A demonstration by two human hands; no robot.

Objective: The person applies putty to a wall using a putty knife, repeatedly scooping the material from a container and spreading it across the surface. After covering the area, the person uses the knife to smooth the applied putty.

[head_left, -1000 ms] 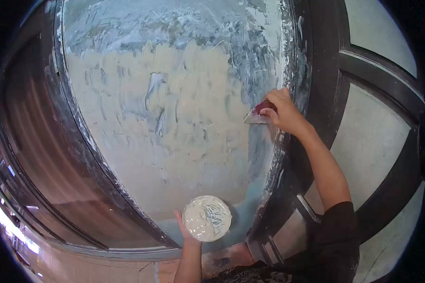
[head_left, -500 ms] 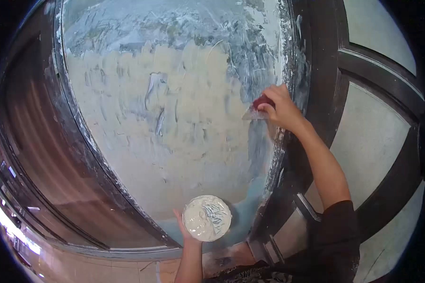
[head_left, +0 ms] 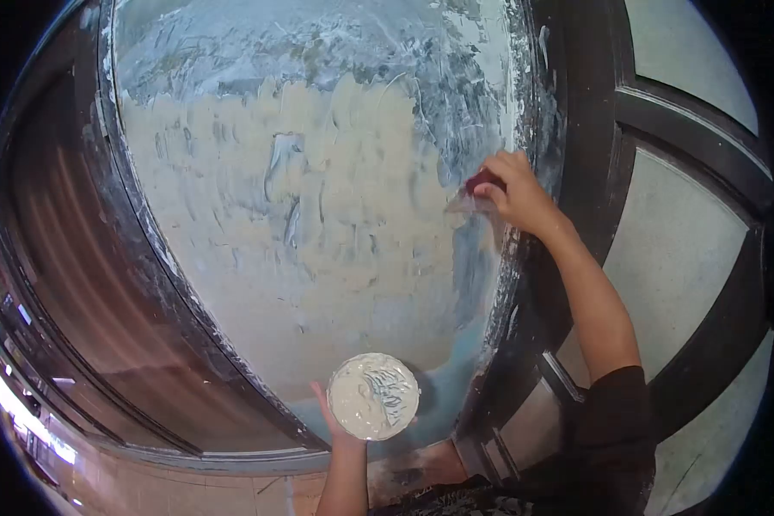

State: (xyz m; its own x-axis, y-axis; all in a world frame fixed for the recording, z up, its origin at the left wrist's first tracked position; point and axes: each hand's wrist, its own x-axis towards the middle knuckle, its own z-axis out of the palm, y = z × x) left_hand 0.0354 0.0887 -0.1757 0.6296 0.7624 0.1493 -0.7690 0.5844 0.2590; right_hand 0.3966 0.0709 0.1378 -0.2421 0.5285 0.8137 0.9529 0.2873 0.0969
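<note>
My right hand (head_left: 518, 191) is closed round the dark red handle of a putty knife (head_left: 464, 205), its blade against the wall panel (head_left: 387, 310) near the right edge. Cream filler coats much of the panel, with grey-blue patches showing above and along the right side. Low in front of me, my left hand (head_left: 335, 423) supports a round tub of cream filler (head_left: 373, 397) from its left side and below. The filler in the tub has ridged scrape marks on its right half. Most of the left hand's fingers are hidden behind the tub.
Dark wooden frames (head_left: 576, 129) smeared with white border the panel at right. On the left stands a brown panelled door (head_left: 103, 284). Pale panels in dark framing (head_left: 679, 224) lie further right. Tiled floor (head_left: 189, 486) shows at lower left.
The putty knife has shifted slightly up and to the right, its blade now tilted more. The tub and my left hand have moved a little to the left.
</note>
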